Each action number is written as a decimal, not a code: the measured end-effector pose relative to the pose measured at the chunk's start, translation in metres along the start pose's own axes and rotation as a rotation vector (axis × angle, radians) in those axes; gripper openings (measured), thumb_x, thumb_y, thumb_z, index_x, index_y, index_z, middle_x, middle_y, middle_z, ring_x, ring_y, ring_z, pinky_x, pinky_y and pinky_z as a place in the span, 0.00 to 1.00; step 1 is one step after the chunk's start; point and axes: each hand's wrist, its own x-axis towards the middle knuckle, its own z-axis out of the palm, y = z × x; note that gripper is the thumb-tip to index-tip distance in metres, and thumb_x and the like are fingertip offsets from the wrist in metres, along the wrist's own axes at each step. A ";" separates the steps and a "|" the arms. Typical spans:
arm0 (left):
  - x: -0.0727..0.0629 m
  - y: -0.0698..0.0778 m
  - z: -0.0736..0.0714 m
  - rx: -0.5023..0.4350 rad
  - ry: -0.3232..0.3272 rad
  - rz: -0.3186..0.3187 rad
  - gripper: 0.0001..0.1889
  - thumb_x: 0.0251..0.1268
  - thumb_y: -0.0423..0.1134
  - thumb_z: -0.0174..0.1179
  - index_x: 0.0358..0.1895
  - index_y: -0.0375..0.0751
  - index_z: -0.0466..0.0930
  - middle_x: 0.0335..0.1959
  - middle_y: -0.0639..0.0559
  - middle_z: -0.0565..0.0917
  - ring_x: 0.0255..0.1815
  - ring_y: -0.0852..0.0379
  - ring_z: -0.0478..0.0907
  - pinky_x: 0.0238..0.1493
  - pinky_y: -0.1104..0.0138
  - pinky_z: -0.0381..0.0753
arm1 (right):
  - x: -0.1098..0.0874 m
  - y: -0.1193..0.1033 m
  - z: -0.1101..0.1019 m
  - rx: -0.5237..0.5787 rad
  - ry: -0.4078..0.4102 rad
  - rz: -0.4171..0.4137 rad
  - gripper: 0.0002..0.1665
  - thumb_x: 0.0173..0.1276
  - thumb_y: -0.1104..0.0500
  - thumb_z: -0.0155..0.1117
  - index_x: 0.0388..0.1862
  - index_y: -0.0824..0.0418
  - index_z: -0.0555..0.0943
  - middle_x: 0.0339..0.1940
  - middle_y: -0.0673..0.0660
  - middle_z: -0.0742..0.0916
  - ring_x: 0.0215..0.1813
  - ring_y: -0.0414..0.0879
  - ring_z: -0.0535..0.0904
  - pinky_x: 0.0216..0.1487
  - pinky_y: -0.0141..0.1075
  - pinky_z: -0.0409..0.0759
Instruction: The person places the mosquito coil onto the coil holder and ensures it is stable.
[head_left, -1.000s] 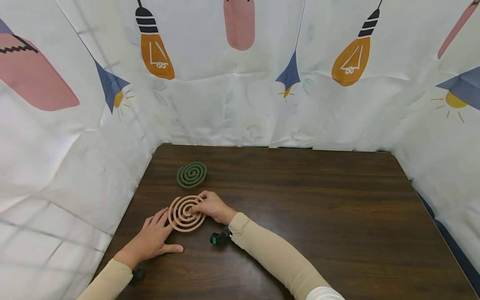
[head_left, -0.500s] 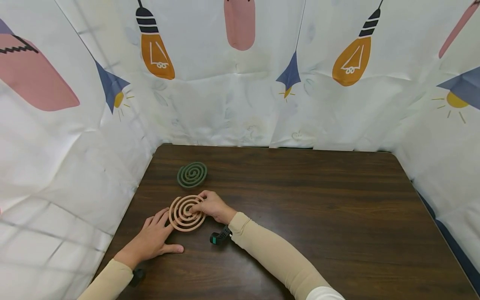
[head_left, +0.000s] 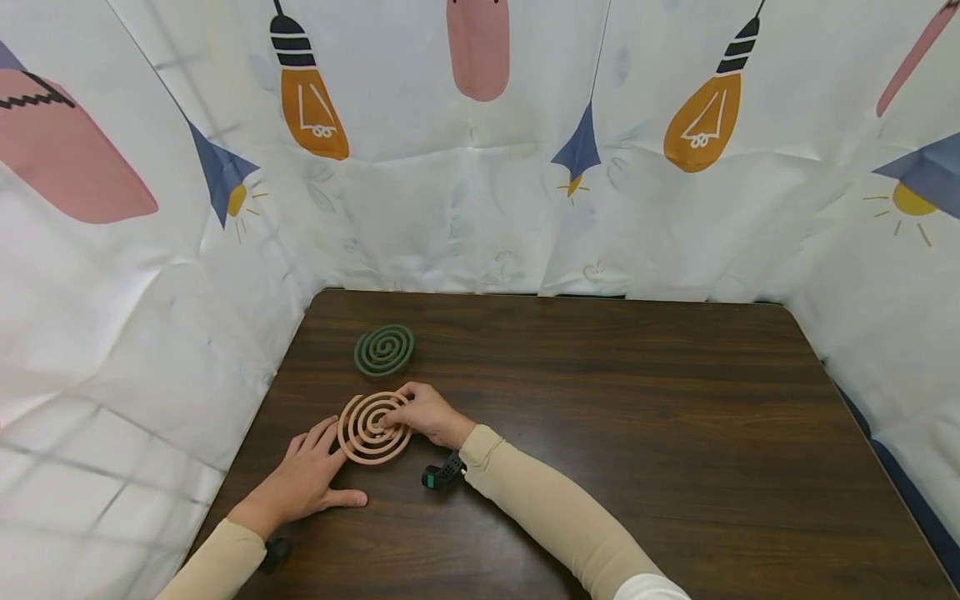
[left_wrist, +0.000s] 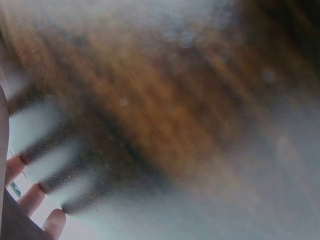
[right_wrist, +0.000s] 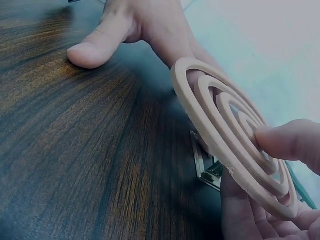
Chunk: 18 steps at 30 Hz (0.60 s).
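Observation:
My right hand pinches a tan mosquito coil, thumb on its upper face near the centre and the other fingers underneath. In the right wrist view the coil is tilted and held above the table. My left hand lies spread on the table, index fingertip right at the coil's left edge and thumb pointing right. In the left wrist view its fingertips touch the tabletop. A dark green mosquito coil lies flat just beyond the tan one. Beneath the tan coil shows part of a small metal-edged object, mostly hidden.
The dark wooden table extends far to the right. A white printed cloth hangs behind it and along both sides. Black bands with small devices are worn at both wrists, the right one close over the table.

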 end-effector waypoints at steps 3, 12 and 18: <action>0.000 0.000 0.001 0.000 0.002 -0.002 0.53 0.56 0.79 0.57 0.75 0.41 0.70 0.72 0.28 0.63 0.72 0.29 0.60 0.58 0.34 0.66 | 0.000 0.001 0.000 -0.001 -0.009 -0.005 0.21 0.61 0.67 0.76 0.50 0.64 0.78 0.31 0.57 0.86 0.27 0.43 0.82 0.28 0.34 0.81; 0.001 0.000 0.000 -0.014 -0.009 -0.007 0.53 0.56 0.78 0.57 0.76 0.41 0.69 0.73 0.28 0.62 0.73 0.29 0.59 0.59 0.34 0.65 | 0.000 0.002 -0.001 -0.011 -0.026 -0.025 0.20 0.62 0.66 0.76 0.50 0.63 0.79 0.29 0.57 0.86 0.26 0.43 0.82 0.28 0.33 0.80; 0.000 0.001 -0.001 -0.024 -0.003 -0.002 0.53 0.56 0.78 0.58 0.77 0.42 0.69 0.73 0.29 0.62 0.72 0.29 0.59 0.59 0.34 0.65 | 0.002 0.003 -0.003 0.011 -0.065 -0.032 0.17 0.63 0.68 0.75 0.49 0.63 0.80 0.28 0.57 0.86 0.26 0.43 0.82 0.28 0.33 0.81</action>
